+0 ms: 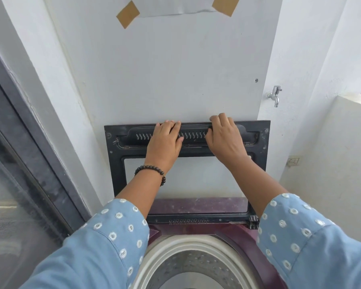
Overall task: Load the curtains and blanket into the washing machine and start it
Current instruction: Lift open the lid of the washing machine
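A top-loading washing machine [236, 232] with a maroon top stands below me, its steel drum [196, 265] uncovered. Its black-framed glass lid [117, 163] is raised upright against the white wall. My left hand [165, 142] lies on the lid's upper edge with fingers hooked over the rim. My right hand [224, 136] grips the same edge further right, fingers curled over the top. No curtains or blanket are in view. The drum's bottom is cut off by the frame.
A dark sliding glass door [19, 174] runs along the left. A metal tap [275, 95] sticks out of the wall at the right, with a wall socket [293, 161] below it. A low white parapet [346, 142] closes the right side. Taped paper [175, 7] hangs above.
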Tool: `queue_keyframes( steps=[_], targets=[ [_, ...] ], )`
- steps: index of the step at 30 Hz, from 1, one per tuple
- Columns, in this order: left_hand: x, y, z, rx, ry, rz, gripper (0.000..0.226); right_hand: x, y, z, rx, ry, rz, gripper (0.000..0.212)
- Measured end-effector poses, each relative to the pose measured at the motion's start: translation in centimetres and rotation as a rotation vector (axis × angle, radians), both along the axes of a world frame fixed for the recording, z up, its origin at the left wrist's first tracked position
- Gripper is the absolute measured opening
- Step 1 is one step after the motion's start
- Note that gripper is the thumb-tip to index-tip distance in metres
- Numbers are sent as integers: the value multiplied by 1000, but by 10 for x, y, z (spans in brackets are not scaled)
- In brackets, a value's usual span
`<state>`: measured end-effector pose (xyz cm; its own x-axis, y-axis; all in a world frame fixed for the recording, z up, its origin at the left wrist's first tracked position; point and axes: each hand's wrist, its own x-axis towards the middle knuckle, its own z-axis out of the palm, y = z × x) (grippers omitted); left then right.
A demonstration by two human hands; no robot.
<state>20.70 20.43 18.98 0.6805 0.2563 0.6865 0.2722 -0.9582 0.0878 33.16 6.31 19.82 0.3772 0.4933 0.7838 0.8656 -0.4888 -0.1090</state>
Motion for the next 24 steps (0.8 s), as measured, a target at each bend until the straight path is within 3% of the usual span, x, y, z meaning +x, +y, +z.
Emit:
queue_keyframes(
  steps=[7, 19, 22, 24],
  targets=[
    [5, -3, -3, -74, 35, 13, 48, 1, 6, -3, -92, 15, -45, 12],
    [7, -3, -9, -71, 82, 41, 55, 3, 11, -15, -62, 11, -81, 16],
    [7, -3, -11, -58, 135, 69, 60, 1, 9, -18, -87, 19, -88, 24],
    [7, -3, -13, -19, 179, 105, 64, 1, 6, -23, -152, 30, -90, 42]
  ],
)
